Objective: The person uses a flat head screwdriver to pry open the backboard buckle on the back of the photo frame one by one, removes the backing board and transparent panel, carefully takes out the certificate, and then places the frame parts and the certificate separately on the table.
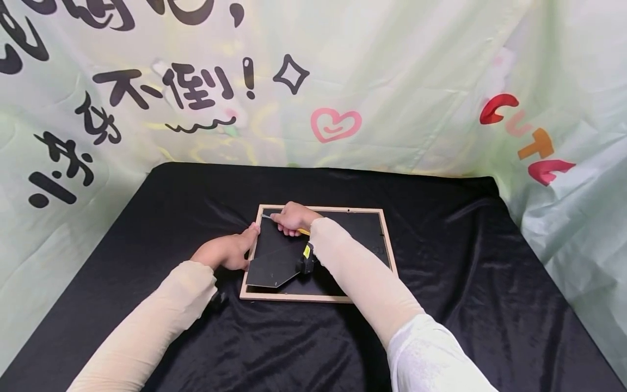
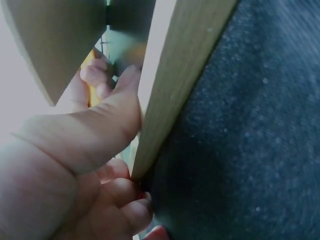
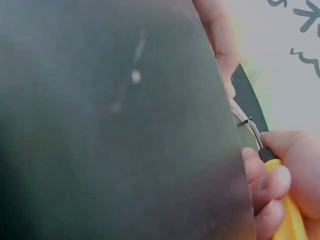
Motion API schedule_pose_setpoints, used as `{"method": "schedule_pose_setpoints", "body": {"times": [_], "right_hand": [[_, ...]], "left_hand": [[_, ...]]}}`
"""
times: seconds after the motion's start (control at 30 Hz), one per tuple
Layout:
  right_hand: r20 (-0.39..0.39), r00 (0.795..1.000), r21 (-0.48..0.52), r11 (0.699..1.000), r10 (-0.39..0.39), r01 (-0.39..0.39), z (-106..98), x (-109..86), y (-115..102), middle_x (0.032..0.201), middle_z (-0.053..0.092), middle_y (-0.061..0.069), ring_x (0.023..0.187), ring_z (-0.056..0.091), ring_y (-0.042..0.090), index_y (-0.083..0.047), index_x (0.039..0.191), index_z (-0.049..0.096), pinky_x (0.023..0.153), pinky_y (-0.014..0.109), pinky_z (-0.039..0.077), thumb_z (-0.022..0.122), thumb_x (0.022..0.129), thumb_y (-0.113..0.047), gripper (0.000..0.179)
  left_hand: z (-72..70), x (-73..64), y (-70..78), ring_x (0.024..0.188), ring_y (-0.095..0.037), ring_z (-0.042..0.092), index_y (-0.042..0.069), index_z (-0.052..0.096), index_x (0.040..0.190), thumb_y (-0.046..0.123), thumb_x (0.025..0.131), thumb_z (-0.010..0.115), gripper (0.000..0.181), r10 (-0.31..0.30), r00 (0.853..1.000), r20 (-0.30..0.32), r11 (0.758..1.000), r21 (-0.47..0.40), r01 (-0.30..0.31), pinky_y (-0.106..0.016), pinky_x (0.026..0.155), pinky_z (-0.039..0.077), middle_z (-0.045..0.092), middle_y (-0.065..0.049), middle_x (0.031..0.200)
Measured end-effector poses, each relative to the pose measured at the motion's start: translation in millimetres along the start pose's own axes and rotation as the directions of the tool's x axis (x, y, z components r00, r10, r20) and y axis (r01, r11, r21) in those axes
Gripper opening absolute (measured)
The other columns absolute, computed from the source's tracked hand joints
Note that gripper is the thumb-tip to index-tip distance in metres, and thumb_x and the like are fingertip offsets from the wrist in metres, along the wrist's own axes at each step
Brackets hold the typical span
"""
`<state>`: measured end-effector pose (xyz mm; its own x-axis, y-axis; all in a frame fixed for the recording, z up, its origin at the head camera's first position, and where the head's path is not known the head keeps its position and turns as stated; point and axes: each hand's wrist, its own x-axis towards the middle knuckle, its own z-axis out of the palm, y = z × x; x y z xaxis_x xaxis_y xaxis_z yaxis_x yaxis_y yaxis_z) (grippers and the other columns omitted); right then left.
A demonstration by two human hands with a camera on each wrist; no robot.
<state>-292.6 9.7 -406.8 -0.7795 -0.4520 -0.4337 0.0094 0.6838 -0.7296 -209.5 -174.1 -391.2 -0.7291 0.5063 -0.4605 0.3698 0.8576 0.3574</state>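
Frame (image 1: 294,298) laid flat on black cloth (image 1: 465,337), left rail pinched by left hand (image 1: 232,250); yellow-handled tool (image 3: 290,220) gripped in right hand (image 1: 295,218), shaft pointed left and away, toward far-left corner (left fingertips close by).

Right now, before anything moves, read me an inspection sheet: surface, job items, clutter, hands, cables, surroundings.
Surface: wrinkled black velvety cloth.
Job's things: pale wooden rectangular frame lying flat; flat black board, near-left corner raised; yellow-handled, metal-shafted tool.
Clutter: nothing seen.
Hands: left hand grips the frame's left side; right hand holds the tool, tip near the far-left corner.
Cables: nothing seen.
Surroundings: pale green fabric backdrop with black lettering and pink heart.
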Motion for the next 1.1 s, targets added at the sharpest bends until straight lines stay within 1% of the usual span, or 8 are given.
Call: {"method": "schedule_pose_setpoints", "body": {"times": [0.13, 0.23, 0.43, 0.5, 0.67, 0.83, 0.97, 1.1], "right_hand": [[0.01, 1.0, -0.01, 1.0, -0.002, 0.002, 0.3, 0.4, -0.7, 0.051, 0.052, 0.002, 0.039, 0.044, 0.009, -0.004, 0.065, 0.059, 0.039, 0.021, 0.038, 0.05, 0.102, -0.031, 0.046], [0.013, 1.0, 0.004, 1.0, -0.008, 0.008, 1.3, 1.3, 0.0, 0.051, 0.052, 0.003, 0.038, 0.044, 0.009, -0.004, 0.065, 0.059, 0.039, 0.021, 0.038, 0.05, 0.102, -0.031, 0.046], [0.006, 1.0, 0.03, 1.0, -0.006, 0.006, 2.8, 2.1, 3.5, 0.05, 0.051, 0.002, 0.037, 0.043, 0.009, -0.004, 0.064, 0.058, 0.039, 0.021, 0.037, 0.049, 0.102, -0.03, 0.046], [0.006, 1.0, 0.034, 0.999, -0.011, 0.011, 2.7, 1.7, 3.7, 0.05, 0.051, 0.002, 0.037, 0.043, 0.009, -0.004, 0.064, 0.058, 0.039, 0.021, 0.037, 0.049, 0.102, -0.03, 0.046], [0.019, 1.0, 0.041, 0.999, -0.025, 0.024, 1.5, 0.4, 2.8, 0.05, 0.051, 0.002, 0.038, 0.043, 0.009, -0.005, 0.064, 0.057, 0.039, 0.021, 0.037, 0.049, 0.102, -0.03, 0.047], [0.018, 0.999, 0.008, 1.0, -0.028, 0.028, 0.3, 0.7, 1.3, 0.05, 0.052, 0.002, 0.038, 0.044, 0.009, -0.006, 0.062, 0.057, 0.04, 0.021, 0.038, 0.048, 0.102, -0.03, 0.048], [0.012, 0.999, -0.016, 0.999, -0.043, 0.043, -0.8, 2.3, 0.0, 0.05, 0.052, 0.001, 0.039, 0.044, 0.009, -0.006, 0.063, 0.057, 0.041, 0.021, 0.038, 0.048, 0.102, -0.031, 0.048], [0.005, 1.0, -0.015, 0.999, -0.028, 0.028, -1.3, 2.6, 0.0, 0.05, 0.052, 0.001, 0.039, 0.044, 0.009, -0.006, 0.063, 0.057, 0.041, 0.021, 0.038, 0.047, 0.103, -0.031, 0.048]], "left_hand": [[0.7, -0.4, -0.4, 0.145, -0.038, 0.008, -0.016, 0.006, 0.148, 0.013, 0.088, 0.068, 0.091, 0.0, 1.0, 0.0, 1.0, 0.001, 0.0, -0.046, 0.115, 0.014, -0.002, -0.033, 0.155], [1.4, -0.9, -1.9, 0.145, -0.037, 0.006, -0.015, 0.005, 0.148, 0.012, 0.088, 0.067, 0.091, -0.002, 1.0, 0.009, 1.0, -0.001, 0.002, -0.046, 0.115, 0.013, -0.003, -0.032, 0.155], [2.8, -1.3, -1.4, 0.145, -0.038, 0.005, -0.016, 0.006, 0.147, 0.011, 0.088, 0.067, 0.089, 0.023, 1.0, 0.008, 1.0, 0.005, -0.023, -0.046, 0.115, 0.013, -0.001, -0.033, 0.155], [2.8, -1.5, -0.9, 0.145, -0.038, 0.004, -0.017, 0.007, 0.147, 0.011, 0.088, 0.067, 0.088, 0.023, 1.0, 0.008, 1.0, 0.006, -0.023, -0.046, 0.115, 0.012, -0.001, -0.033, 0.155], [2.2, -2.2, -0.4, 0.145, -0.037, 0.005, -0.016, 0.006, 0.147, 0.011, 0.088, 0.067, 0.09, 0.01, 1.0, 0.007, 1.0, 0.008, -0.01, -0.046, 0.115, 0.012, -0.002, -0.032, 0.155], [0.3, -2.9, 2.3, 0.145, -0.038, 0.007, -0.016, 0.006, 0.147, 0.013, 0.088, 0.068, 0.091, 0.0, 1.0, 0.015, 1.0, 0.024, 0.0, -0.046, 0.115, 0.014, -0.002, -0.033, 0.155], [-3.2, -3.0, 5.4, 0.145, -0.037, 0.008, -0.016, 0.007, 0.147, 0.015, 0.086, 0.07, 0.093, -0.024, 1.0, 0.018, 0.999, 0.044, 0.023, -0.044, 0.115, 0.016, -0.001, -0.033, 0.155], [-5.0, -1.3, 6.6, 0.145, -0.037, 0.008, -0.016, 0.007, 0.148, 0.016, 0.088, 0.069, 0.091, -0.026, 0.999, 0.027, 0.998, 0.05, 0.025, -0.044, 0.115, 0.016, -0.001, -0.032, 0.155]]}}
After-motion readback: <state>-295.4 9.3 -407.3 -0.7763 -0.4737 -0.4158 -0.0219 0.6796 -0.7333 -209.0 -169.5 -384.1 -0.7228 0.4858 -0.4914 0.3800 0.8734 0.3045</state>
